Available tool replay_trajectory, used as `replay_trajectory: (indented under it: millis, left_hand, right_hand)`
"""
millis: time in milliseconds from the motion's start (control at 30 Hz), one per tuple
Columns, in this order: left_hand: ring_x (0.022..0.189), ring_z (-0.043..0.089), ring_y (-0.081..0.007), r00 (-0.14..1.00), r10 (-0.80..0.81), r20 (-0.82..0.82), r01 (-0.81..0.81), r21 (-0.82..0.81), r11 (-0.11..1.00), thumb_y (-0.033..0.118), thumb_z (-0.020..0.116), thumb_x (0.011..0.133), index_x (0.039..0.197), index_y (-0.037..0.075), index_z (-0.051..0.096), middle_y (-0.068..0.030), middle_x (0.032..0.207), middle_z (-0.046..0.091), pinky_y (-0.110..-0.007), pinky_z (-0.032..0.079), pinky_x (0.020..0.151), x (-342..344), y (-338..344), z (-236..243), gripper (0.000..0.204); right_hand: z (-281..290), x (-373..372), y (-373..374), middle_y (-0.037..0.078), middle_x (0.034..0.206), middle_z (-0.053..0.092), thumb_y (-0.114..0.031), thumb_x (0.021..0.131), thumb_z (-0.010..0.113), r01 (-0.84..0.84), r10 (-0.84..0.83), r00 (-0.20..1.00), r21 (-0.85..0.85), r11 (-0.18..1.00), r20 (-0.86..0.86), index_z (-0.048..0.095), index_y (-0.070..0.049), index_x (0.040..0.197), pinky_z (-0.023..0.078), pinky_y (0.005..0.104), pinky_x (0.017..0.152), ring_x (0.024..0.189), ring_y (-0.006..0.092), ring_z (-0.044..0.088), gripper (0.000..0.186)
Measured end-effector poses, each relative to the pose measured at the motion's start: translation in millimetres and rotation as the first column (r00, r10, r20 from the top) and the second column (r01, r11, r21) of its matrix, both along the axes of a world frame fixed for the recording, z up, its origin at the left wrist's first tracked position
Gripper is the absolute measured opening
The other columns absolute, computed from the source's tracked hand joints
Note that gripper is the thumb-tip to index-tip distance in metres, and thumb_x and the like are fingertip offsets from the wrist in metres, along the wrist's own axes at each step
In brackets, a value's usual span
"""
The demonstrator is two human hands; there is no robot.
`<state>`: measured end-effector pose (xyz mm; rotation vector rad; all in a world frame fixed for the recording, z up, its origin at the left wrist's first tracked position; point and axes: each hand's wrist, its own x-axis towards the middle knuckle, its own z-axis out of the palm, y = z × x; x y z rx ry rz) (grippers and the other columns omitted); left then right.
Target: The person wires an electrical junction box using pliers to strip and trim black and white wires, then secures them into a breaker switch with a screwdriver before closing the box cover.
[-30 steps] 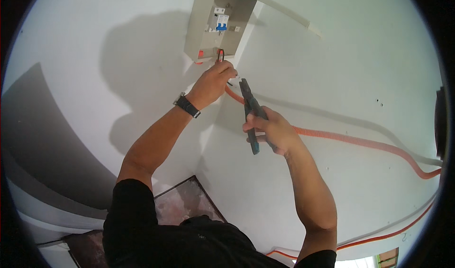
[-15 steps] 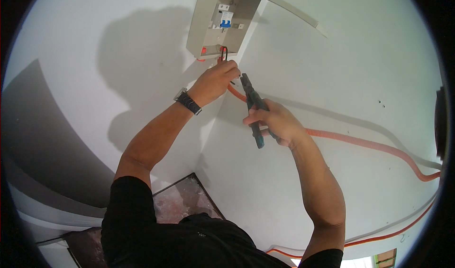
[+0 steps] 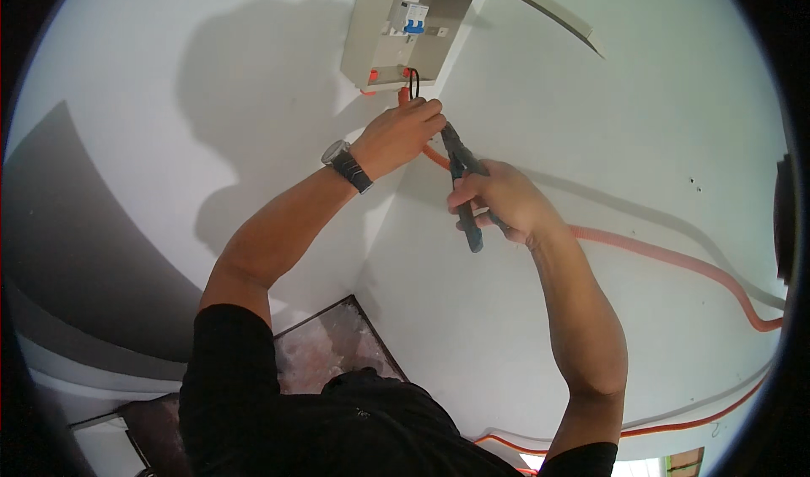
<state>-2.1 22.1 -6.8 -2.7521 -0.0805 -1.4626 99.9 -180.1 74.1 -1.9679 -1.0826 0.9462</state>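
While my right hand (image 3: 513,200) grips the dark pliers (image 3: 458,154), their nose close beside my left hand (image 3: 396,137), I have that left one pinching the black wire (image 3: 418,84) just below the beige breaker box (image 3: 361,38).

I see both arms (image 3: 291,226) stretched out; the left hand (image 3: 396,136) curls its fingers (image 3: 429,111) together; near it, to its right and lower, the right hand (image 3: 511,200) is bent in a grip; both elbows (image 3: 596,382) slightly flexed.
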Motion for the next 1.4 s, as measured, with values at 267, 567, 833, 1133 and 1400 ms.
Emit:
replay_trajectory:
  millis: [267,567,833,1133,1400]
  left_hand:
    - [0.097,0.064,-0.0288,0.999,-0.038,-0.027,0.034,-0.132,0.991,-0.003,0.060,0.088,0.100,0.003,0.063,-0.0077,0.102,0.059,-0.040,0.057,0.078,1,0,5,0.013]
    - [0.091,0.062,-0.0357,0.997,-0.058,0.057,0.074,-0.349,0.934,0.007,0.058,0.101,0.102,0.001,0.065,-0.0122,0.101,0.061,-0.046,0.050,0.079,1,-10,18,0.010]
    - [0.089,0.062,-0.0349,0.995,-0.044,0.087,0.074,-0.373,0.925,0.007,0.059,0.101,0.103,0.001,0.066,-0.0128,0.100,0.060,-0.046,0.051,0.078,4,-5,9,0.010]
    - [0.086,0.063,-0.0357,0.991,-0.049,0.124,0.086,-0.307,0.948,0.005,0.061,0.099,0.101,0.001,0.067,-0.0129,0.098,0.059,-0.046,0.052,0.074,8,2,5,0.008]
    - [0.082,0.062,-0.0365,0.995,-0.036,0.095,0.061,-0.268,0.961,0.001,0.060,0.096,0.099,0.000,0.066,-0.0139,0.096,0.059,-0.046,0.051,0.071,7,4,5,0.006]
  right_hand:
    - [7,-2,-11,0.010,0.089,0.065,-0.020,0.089,0.066,0.023,-0.016,0.995,0.075,0.997,-0.096,0.057,-0.002,0.102,0.046,0.0324,0.061,0.072,0.0207,0.066,0.023]
    - [-36,-3,-23,0.016,0.086,0.064,-0.024,0.091,0.064,0.022,-0.141,0.894,0.272,0.962,0.426,0.054,-0.002,0.102,0.050,0.0421,0.073,0.079,0.0286,0.064,0.027]
    - [-41,-18,-11,0.022,0.089,0.065,-0.023,0.092,0.061,0.034,-0.135,0.899,0.240,0.970,0.418,0.050,0.001,0.106,0.051,0.0462,0.077,0.082,0.0364,0.066,0.030]
    - [-40,-17,0,0.023,0.088,0.064,-0.023,0.091,0.061,0.038,-0.125,0.898,0.210,0.977,0.422,0.050,0.001,0.102,0.051,0.0481,0.077,0.081,0.0370,0.066,0.029]
    - [-31,-18,1,0.017,0.080,0.060,-0.020,0.089,0.059,0.025,-0.098,0.922,0.195,0.981,0.374,0.051,0.000,0.094,0.050,0.0418,0.062,0.069,0.0257,0.060,0.022]
